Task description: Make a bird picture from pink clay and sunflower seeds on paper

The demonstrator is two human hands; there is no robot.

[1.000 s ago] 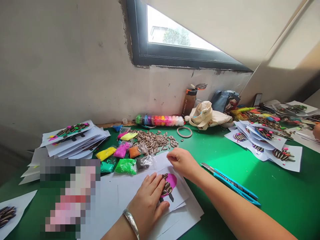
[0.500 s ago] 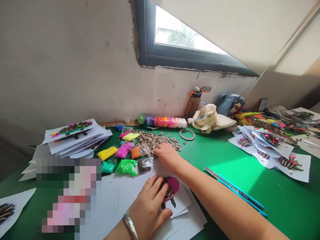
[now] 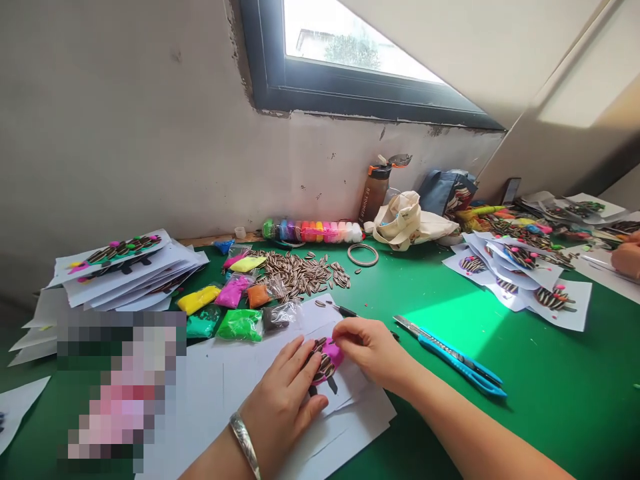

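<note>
My left hand (image 3: 285, 387) lies flat with fingers spread, pressing on a white paper sheet (image 3: 350, 393) and partly covering a picture. That picture is a pink clay shape (image 3: 332, 353) with striped sunflower seeds (image 3: 326, 367) set in it and dark legs drawn below. At the clay's upper right edge, my right hand (image 3: 367, 347) pinches thumb and finger together on what seems a sunflower seed, mostly hidden by the fingertips. Beyond the hands is a loose pile of sunflower seeds (image 3: 300, 275). A dark pen (image 3: 345, 311) lies just past my right hand.
Bags of coloured clay (image 3: 241, 325) sit left of the seeds. A blue utility knife (image 3: 453, 360) and a ring (image 3: 363, 255) lie to the right. Paper stacks (image 3: 135, 280) stand left, more pictures (image 3: 525, 273) right. A bottle (image 3: 375, 193) stands behind; another person's hand (image 3: 627, 257) shows far right.
My right hand has come back from the seed pile to the pink clay shape, fingers pinched. The left hand stays on the paper. The view has shifted slightly.
</note>
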